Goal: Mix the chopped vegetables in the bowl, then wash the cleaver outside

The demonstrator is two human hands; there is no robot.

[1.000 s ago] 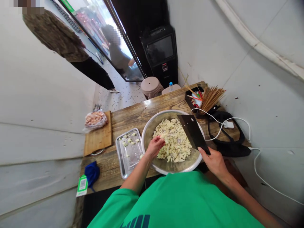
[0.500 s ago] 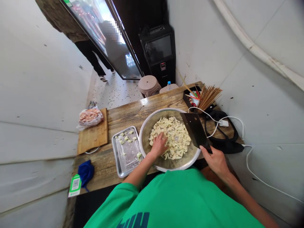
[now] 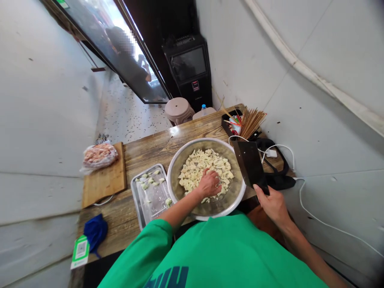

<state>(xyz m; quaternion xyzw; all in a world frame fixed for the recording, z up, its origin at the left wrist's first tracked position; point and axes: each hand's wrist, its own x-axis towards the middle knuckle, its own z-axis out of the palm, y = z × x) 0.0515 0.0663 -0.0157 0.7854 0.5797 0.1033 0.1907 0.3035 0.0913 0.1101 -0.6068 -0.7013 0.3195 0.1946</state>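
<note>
A large metal bowl (image 3: pixel 175 191) of cut cauliflower (image 3: pixel 195 166) stands right in front of me. My left hand (image 3: pixel 209 185) is inside it, fingers apart and touching the pieces, with nothing clearly held; its fingertips are partly hidden. Right of the bowl, my right hand (image 3: pixel 272 204) grips the handle of a dark, broad-bladed cleaver (image 3: pixel 251 166). The blade is raised and tilted beside the bowl's right rim. To the left, a metal tray (image 3: pixel 138 200) holds several loose florets (image 3: pixel 150 181).
A cutting board (image 3: pixel 103 186) with bagged meat (image 3: pixel 100 155) lies left. Wooden skewers (image 3: pixel 252 124) and a black box (image 3: pixel 227 127) are back right, near a black bag (image 3: pixel 279 183) and white cable. A blue cloth item (image 3: pixel 96 232), stools (image 3: pixel 179 110) and a glass-door fridge (image 3: pixel 129 60) are around.
My left hand has moved right across the cauliflower, towards the middle of the bowl. The cleaver stays in my right hand, beside the rim. The view has shifted, and the person behind is mostly out of sight.
</note>
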